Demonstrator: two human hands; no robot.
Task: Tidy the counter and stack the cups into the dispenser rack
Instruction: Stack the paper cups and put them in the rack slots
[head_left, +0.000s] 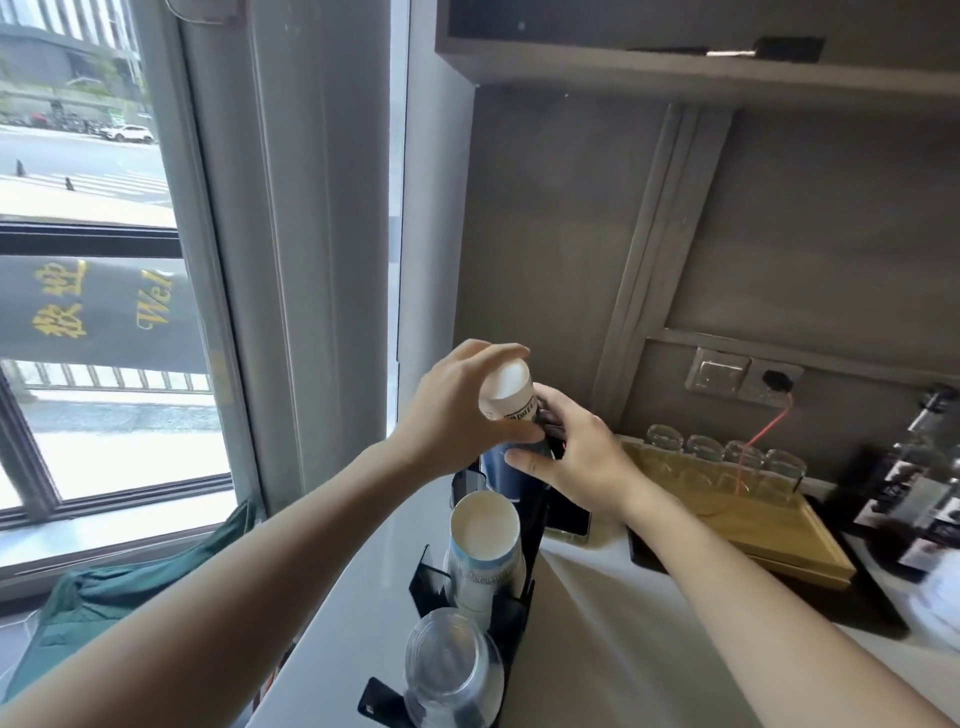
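While the left hand (447, 415) is gripping a white paper cup (508, 391) by its upper end, the right hand (576, 467) is closing its fingers around the dark cups just beneath it, above the black dispenser rack (524, 613) on the table (597, 649). White paper cups (485, 551) and clear plastic cups (452, 670) are sitting in the rack's nearer slots.

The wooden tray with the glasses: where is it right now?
In the head view, the wooden tray sits on the counter at right, below the wall sockets, right of the black cup rack.
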